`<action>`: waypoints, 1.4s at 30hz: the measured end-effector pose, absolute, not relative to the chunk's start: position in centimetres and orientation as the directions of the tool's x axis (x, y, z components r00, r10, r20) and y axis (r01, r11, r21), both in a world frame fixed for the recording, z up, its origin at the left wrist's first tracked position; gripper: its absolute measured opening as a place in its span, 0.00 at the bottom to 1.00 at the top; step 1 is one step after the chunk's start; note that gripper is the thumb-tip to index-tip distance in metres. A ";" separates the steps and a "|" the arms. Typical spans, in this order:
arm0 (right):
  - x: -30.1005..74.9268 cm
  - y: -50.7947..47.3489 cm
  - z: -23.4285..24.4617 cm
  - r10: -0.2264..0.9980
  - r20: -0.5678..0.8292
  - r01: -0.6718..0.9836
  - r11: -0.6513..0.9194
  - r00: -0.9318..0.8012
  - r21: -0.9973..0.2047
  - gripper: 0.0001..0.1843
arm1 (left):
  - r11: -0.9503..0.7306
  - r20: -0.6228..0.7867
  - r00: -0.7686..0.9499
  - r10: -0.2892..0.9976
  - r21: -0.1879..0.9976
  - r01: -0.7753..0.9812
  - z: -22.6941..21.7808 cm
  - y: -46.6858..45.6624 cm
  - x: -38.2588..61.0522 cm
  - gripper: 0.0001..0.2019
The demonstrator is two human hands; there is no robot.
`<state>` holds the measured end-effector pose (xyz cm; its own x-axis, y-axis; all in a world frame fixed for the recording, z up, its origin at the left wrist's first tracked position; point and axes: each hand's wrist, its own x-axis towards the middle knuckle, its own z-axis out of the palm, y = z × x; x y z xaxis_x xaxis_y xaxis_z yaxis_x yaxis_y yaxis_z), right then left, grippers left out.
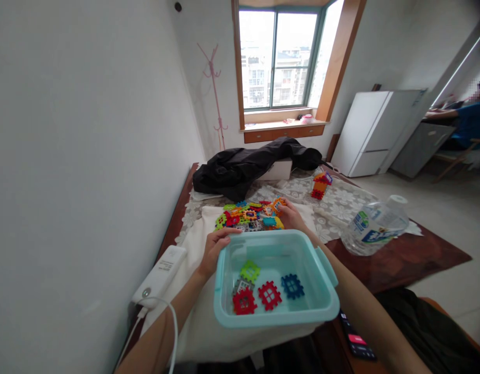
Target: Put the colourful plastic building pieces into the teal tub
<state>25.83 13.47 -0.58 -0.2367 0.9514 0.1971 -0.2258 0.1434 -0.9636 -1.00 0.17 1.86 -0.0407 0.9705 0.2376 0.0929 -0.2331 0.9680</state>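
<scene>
Nearest: phone [357,340] at near R, just beside the turquoise plastic bin [277,320]. Bin sits over a white cloth [195,324]; can't tell what bears its near edge. Five toothed window tiles in it: blue tile [292,286] at R, red tile [270,295] mid, a 2nd red tile [244,302] nr L, partly over a grey tile [243,285], w/ a lime tile [250,270] behind.

L hand [216,248] is at bin's far-L corner, fingers laid along the rim; underside hidden, so can't tell if it's clamped or just resting. White cable [174,322] loops over L forearm from a white power unit [162,272].

Beyond bin: mixed pile of tiles [240,214]. R hand [292,214] is at its R side, fingertips together, pinched on an orange window tile [278,204]. Best approach, imo: grip by the toothed edge, lift straight up so nbrs don't snag; L hand steadies rim; R forearm clear of bin's side handle, cable off L wrist.

Further: clear water bottle [374,228] at R, small orange-red block house [321,186], black cloth [232,169] at back. Then pink coat stand [214,88], window [277,59], white fridge [364,130], person in blue [471,119] far R.
</scene>
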 end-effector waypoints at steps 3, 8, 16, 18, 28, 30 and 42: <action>26.7 12.4 0.5 0.854 0.178 -0.320 0.015 -0.488 -0.947 0.29 | -0.227 0.230 -0.026 0.973 0.970 0.089 1.9 0.0 -1.0 0.17; 27.3 14.3 -0.9 0.833 0.287 -0.139 0.251 -0.474 -0.958 0.36 | -0.193 0.203 -0.097 0.974 0.976 0.102 1.8 -0.5 -1.1 0.15; 27.4 16.4 -5.8 0.864 0.244 0.696 0.500 -0.439 -0.516 0.41 | -0.224 0.226 -0.016 0.974 0.972 0.077 1.7 0.2 -1.1 0.17; 27.5 16.4 -5.7 0.835 0.250 0.686 0.547 -0.491 -0.480 0.34 | -0.211 0.212 -0.022 0.977 0.976 0.063 1.6 0.3 -1.1 0.17; 28.1 17.6 -5.2 0.830 0.400 0.676 0.551 -0.388 -0.489 0.20 | -0.216 0.216 -0.003 0.976 0.976 0.029 1.3 0.4 -1.2 0.17; 28.1 17.7 -5.4 0.822 0.397 0.674 0.565 -0.408 -0.476 0.22 | -0.215 0.215 -0.002 0.977 0.976 0.028 1.3 0.4 -1.2 0.17; 29.2 18.2 -5.4 0.900 0.433 0.570 0.381 -0.049 -0.728 0.19 | -0.220 0.220 0.002 0.975 0.975 0.004 1.7 0.3 -0.8 0.17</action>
<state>29.19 18.21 -5.36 -0.0495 0.9002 0.4326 0.5704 0.3810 -0.7276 -0.85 0.27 1.71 0.0023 0.9754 0.2204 0.0043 -0.2204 0.9754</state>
